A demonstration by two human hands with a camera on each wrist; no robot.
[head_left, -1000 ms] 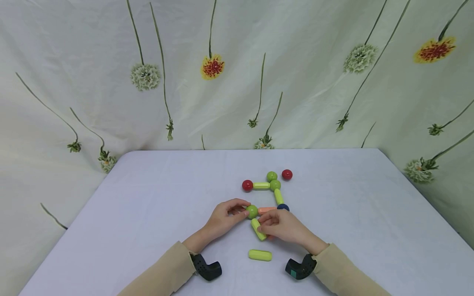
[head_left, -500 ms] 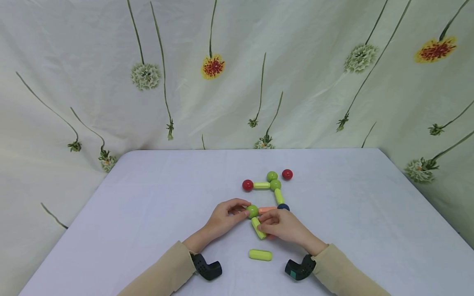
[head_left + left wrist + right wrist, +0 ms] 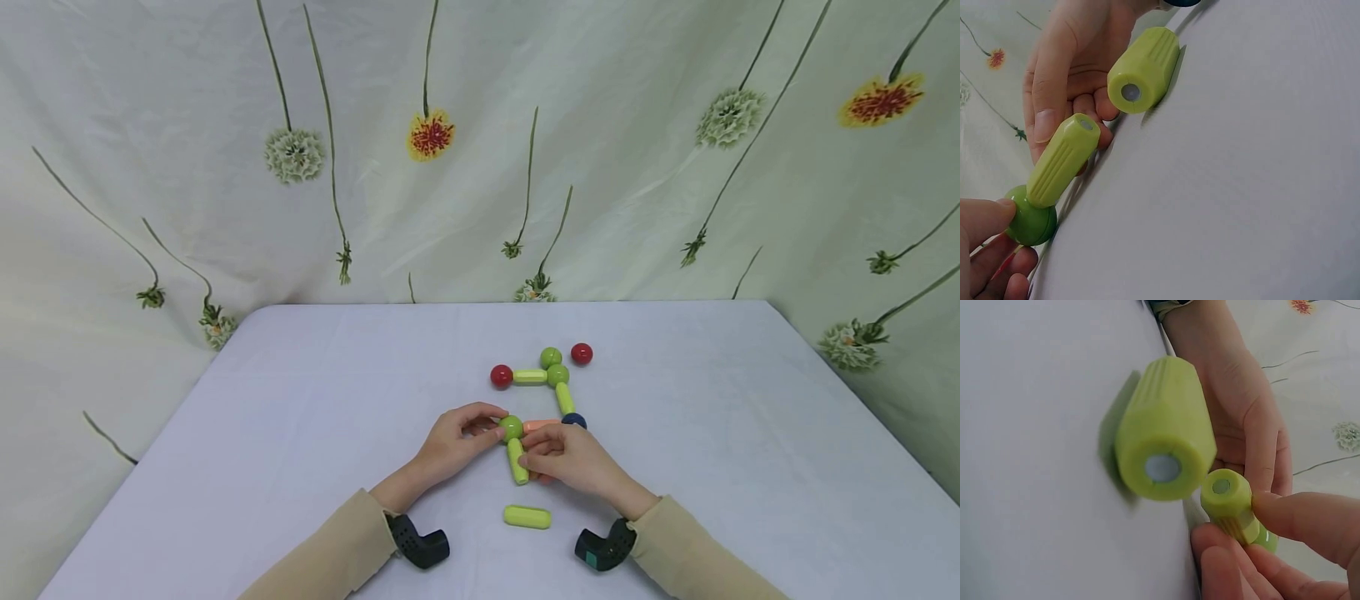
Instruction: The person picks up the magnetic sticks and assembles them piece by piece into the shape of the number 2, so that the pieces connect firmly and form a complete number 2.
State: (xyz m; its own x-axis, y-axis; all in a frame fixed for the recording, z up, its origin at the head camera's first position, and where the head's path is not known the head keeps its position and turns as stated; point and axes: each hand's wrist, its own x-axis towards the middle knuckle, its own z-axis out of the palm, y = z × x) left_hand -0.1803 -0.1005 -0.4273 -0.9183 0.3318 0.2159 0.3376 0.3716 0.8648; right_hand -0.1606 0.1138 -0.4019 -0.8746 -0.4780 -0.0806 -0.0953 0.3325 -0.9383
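Note:
My left hand (image 3: 452,443) pinches a green ball (image 3: 512,427) between thumb and fingers at the table's middle. From the right, my right hand (image 3: 576,462) grips a yellow-green magnetic rod (image 3: 517,463), with thumb and fingers on its sides in the right wrist view. One end of this rod meets the ball in the left wrist view; the other shows a round metal tip. An orange rod (image 3: 541,426) runs from the ball to a dark blue ball (image 3: 574,420), both partly covered by my right hand. Nearer me lies a loose yellow-green rod (image 3: 527,517).
Beyond the hands, yellow-green rods (image 3: 565,398) link the blue ball to another green ball (image 3: 557,375) and a red ball (image 3: 502,377). One more green ball (image 3: 551,357) touches that joint. A separate red ball (image 3: 581,354) sits to its right on the white table (image 3: 337,375).
The right hand has swung the rod's near end left, so the rod now points more straight toward me and its far end meets the green ball. The left hand has kept still.

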